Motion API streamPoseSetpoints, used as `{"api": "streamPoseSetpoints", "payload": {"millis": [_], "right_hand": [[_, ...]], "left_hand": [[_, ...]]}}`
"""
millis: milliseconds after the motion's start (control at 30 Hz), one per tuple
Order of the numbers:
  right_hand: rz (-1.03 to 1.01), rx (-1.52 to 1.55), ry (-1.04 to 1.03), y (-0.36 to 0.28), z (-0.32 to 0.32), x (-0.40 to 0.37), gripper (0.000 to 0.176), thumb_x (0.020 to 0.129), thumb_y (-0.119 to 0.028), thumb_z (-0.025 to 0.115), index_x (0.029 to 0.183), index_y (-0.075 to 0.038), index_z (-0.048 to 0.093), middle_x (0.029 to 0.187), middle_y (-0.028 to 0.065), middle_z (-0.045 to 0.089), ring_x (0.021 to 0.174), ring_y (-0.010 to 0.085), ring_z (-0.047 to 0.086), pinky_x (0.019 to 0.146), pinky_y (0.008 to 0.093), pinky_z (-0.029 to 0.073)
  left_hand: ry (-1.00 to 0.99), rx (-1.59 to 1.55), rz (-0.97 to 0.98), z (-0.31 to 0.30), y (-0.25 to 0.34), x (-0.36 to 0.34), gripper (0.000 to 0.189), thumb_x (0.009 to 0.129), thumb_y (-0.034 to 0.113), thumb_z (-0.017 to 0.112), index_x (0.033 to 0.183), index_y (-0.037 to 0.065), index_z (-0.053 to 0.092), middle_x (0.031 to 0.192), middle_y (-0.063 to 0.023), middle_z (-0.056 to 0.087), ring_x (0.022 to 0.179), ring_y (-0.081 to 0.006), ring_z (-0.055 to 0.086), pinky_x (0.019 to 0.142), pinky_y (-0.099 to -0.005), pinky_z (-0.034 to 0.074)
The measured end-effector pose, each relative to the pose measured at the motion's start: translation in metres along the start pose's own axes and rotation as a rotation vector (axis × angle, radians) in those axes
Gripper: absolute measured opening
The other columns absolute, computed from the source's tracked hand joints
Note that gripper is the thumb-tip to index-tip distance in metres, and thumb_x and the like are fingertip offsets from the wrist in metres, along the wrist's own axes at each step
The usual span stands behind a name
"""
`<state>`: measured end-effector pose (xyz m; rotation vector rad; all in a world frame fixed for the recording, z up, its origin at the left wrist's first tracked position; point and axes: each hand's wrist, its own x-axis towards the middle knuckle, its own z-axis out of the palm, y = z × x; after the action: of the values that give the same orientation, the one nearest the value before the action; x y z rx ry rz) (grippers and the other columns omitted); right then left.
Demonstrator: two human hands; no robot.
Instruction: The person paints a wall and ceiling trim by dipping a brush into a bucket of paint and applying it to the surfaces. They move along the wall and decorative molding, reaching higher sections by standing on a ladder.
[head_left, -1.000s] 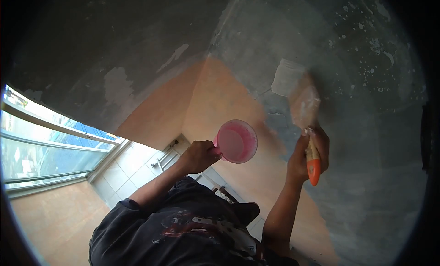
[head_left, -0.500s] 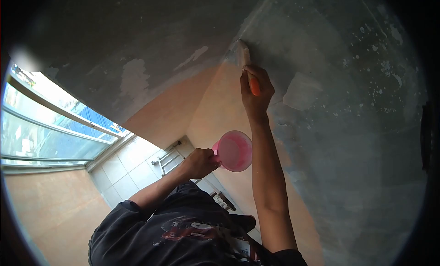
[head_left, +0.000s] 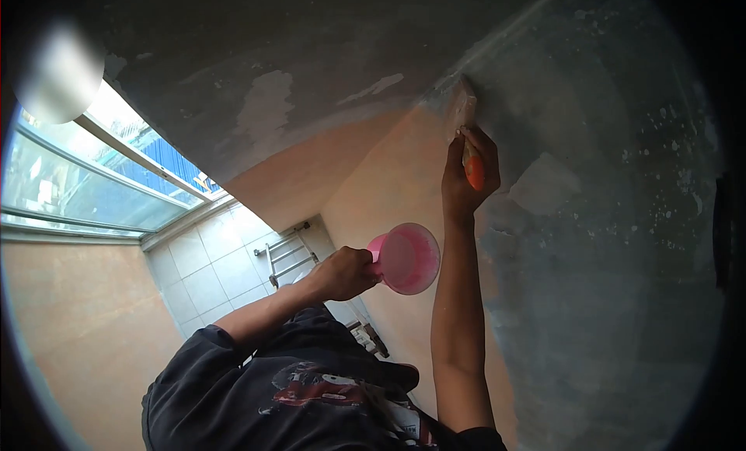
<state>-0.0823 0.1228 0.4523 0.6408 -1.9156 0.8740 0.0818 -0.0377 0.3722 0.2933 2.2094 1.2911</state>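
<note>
While the right hand [head_left: 465,175] wraps its fingers tight round the brush [head_left: 463,109], the bristles stick out above the fingers and press into the top corner of the grey wall [head_left: 622,295]. The left hand [head_left: 346,274] has its fingers curled shut on the pink cup [head_left: 408,258] lower down. Only a few white patches [head_left: 544,185] look done. Most of the grey seems left.

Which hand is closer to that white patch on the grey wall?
Right. The right hand, gripping the orange-handled tool, is just left of the white patch. The left hand is lower down and farther left, holding the pink cup.
</note>
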Motion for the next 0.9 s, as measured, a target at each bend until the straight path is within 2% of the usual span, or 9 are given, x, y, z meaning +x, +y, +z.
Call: {"api": "streamPoseSetpoints", "payload": {"millis": [67, 167, 267, 400, 467, 567, 667, 700, 900], "right_hand": [[0.021, 0.005, -0.011, 0.012, 0.008, -0.007, 0.024, 0.080, 0.010, 0.067, 0.100, -0.002, 0.064, 0.098, 0.0118, 0.065, 0.088, 0.0239, 0.066, 0.075, 0.0320, 0.056], [-0.053, -0.136, 0.047, -0.008, -0.009, -0.006, 0.020, 0.083, 0.009, 0.064, 0.102, 0.000, 0.064, 0.100, 0.0118, 0.066, 0.089, 0.0226, 0.067, 0.077, 0.0324, 0.056], [-0.035, -0.131, 0.071, -0.019, -0.011, -0.010, 0.020, 0.085, 0.009, 0.062, 0.103, 0.001, 0.062, 0.101, 0.0126, 0.065, 0.089, 0.0240, 0.066, 0.078, 0.0338, 0.056], [-0.054, -0.089, 0.050, -0.003, 0.020, -0.013, 0.020, 0.086, 0.008, 0.061, 0.104, 0.001, 0.062, 0.104, 0.0134, 0.063, 0.093, 0.0251, 0.065, 0.080, 0.0345, 0.056], [-0.014, -0.047, 0.077, 0.012, 0.036, -0.023, 0.024, 0.085, 0.007, 0.062, 0.107, -0.002, 0.060, 0.107, 0.0155, 0.061, 0.096, 0.0286, 0.063, 0.078, 0.0365, 0.056], [-0.023, -0.086, 0.065, 0.020, 0.046, -0.035, 0.024, 0.086, 0.007, 0.061, 0.108, -0.003, 0.059, 0.109, 0.0151, 0.059, 0.099, 0.0278, 0.061, 0.079, 0.0364, 0.055], [-0.013, -0.118, 0.049, 0.028, 0.044, -0.050, 0.024, 0.086, 0.008, 0.061, 0.108, -0.002, 0.060, 0.107, 0.0151, 0.061, 0.098, 0.0274, 0.061, 0.079, 0.0363, 0.055], [-0.009, -0.119, 0.024, 0.028, 0.042, -0.052, 0.025, 0.086, 0.008, 0.061, 0.108, -0.002, 0.060, 0.107, 0.0155, 0.061, 0.098, 0.0274, 0.061, 0.079, 0.0363, 0.055], [0.034, -0.126, -0.023, 0.020, 0.016, -0.057, 0.025, 0.085, 0.007, 0.062, 0.108, -0.002, 0.061, 0.108, 0.0172, 0.061, 0.098, 0.0287, 0.063, 0.079, 0.0361, 0.056]], "left_hand": [[0.002, 0.022, -0.026, 0.004, -0.005, 0.000, 0.037, 0.087, 0.034, 0.063, 0.095, -0.002, 0.065, 0.088, -0.0240, 0.067, 0.087, -0.0410, 0.066, 0.078, -0.0455, 0.053], [0.034, 0.012, -0.024, 0.003, -0.012, -0.003, 0.037, 0.087, 0.035, 0.063, 0.096, -0.001, 0.065, 0.089, -0.0235, 0.067, 0.088, -0.0412, 0.065, 0.078, -0.0465, 0.053], [0.024, 0.002, -0.074, 0.002, -0.016, -0.005, 0.037, 0.087, 0.035, 0.063, 0.097, -0.001, 0.064, 0.090, -0.0232, 0.067, 0.088, -0.0416, 0.065, 0.078, -0.0468, 0.053], [0.008, -0.005, -0.088, 0.002, -0.020, -0.007, 0.037, 0.087, 0.036, 0.062, 0.098, 0.000, 0.064, 0.090, -0.0230, 0.067, 0.089, -0.0420, 0.065, 0.078, -0.0472, 0.053], [0.078, 0.008, -0.093, 0.004, -0.026, -0.008, 0.029, 0.086, 0.030, 0.066, 0.090, 0.001, 0.065, 0.081, -0.0229, 0.066, 0.080, -0.0414, 0.065, 0.072, -0.0456, 0.052], [0.083, -0.056, -0.062, 0.008, -0.043, -0.010, 0.028, 0.086, 0.028, 0.067, 0.091, 0.001, 0.065, 0.082, -0.0219, 0.066, 0.080, -0.0415, 0.065, 0.071, -0.0456, 0.052], [0.091, -0.020, -0.173, -0.005, -0.027, -0.018, 0.027, 0.085, 0.027, 0.068, 0.092, 0.001, 0.065, 0.083, -0.0213, 0.066, 0.080, -0.0410, 0.065, 0.070, -0.0451, 0.051], [0.058, -0.006, -0.220, -0.012, -0.020, -0.020, 0.034, 0.086, 0.033, 0.065, 0.091, -0.001, 0.066, 0.083, -0.0247, 0.066, 0.085, -0.0417, 0.066, 0.075, -0.0469, 0.053], [0.107, -0.018, -0.170, -0.007, -0.034, -0.016, 0.035, 0.084, 0.034, 0.066, 0.090, -0.001, 0.066, 0.081, -0.0247, 0.066, 0.082, -0.0418, 0.066, 0.074, -0.0459, 0.053]]}}
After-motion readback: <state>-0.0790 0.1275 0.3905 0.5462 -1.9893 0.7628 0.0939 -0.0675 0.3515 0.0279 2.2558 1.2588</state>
